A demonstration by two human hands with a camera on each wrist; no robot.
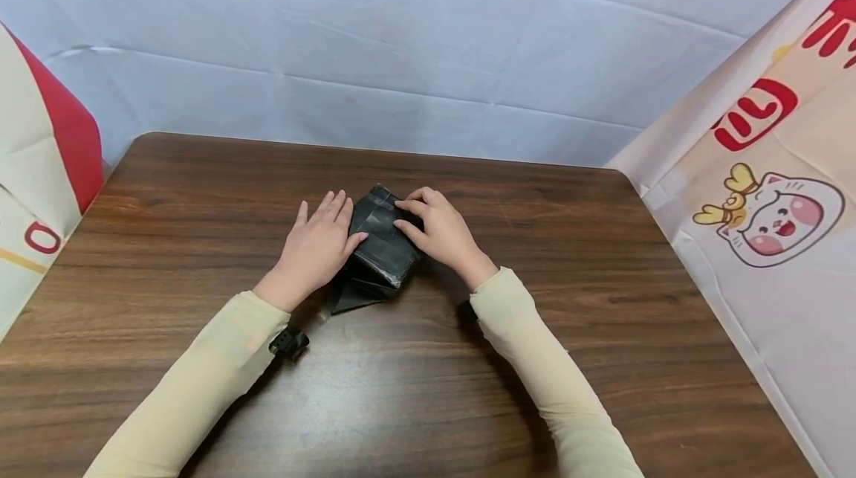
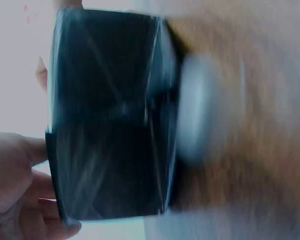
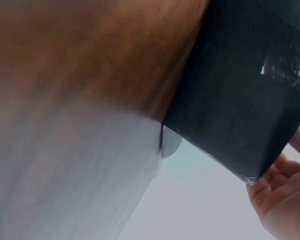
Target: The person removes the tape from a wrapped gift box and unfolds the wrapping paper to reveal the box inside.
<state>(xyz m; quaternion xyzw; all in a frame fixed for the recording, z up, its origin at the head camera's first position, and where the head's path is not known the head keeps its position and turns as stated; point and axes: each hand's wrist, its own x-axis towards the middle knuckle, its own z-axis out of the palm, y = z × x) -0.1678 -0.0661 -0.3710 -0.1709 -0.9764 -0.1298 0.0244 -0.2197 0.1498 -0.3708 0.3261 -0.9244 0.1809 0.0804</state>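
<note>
- Black package point(image 1: 383, 240): boxy, creased, shiny in patches; sits on the brown wooden table point(image 1: 588, 299) near the middle of the head view. A pointed black flap point(image 1: 354, 298) sticks out at its seven o'clock.
- Left hand point(image 1: 317, 244): at the package's nine o'clock, touching it. Fingers straight, slightly apart, reaching toward one o'clock; thumb laid over the package's edge.
- Right hand point(image 1: 443, 229): at the package's three o'clock, holding that edge. Fingers bent against it, thumb and index tips apart on the upper face (how firm the grip is, I cannot tell).
- Left wrist view: package large and blurred, left hand at eight o'clock. Right wrist view: package toward two o'clock, right hand at four.
- Both sleeves point(image 1: 207, 366) pale cream; small black device point(image 1: 289, 343) below the left hand, between six and seven o'clock.
- Surroundings: creased pale sheet point(image 1: 401, 69) at twelve o'clock; smiling cartoon cat point(image 1: 779, 221) on a banner point(image 1: 802, 337) at three; red panel point(image 1: 63, 125) toward ten.
</note>
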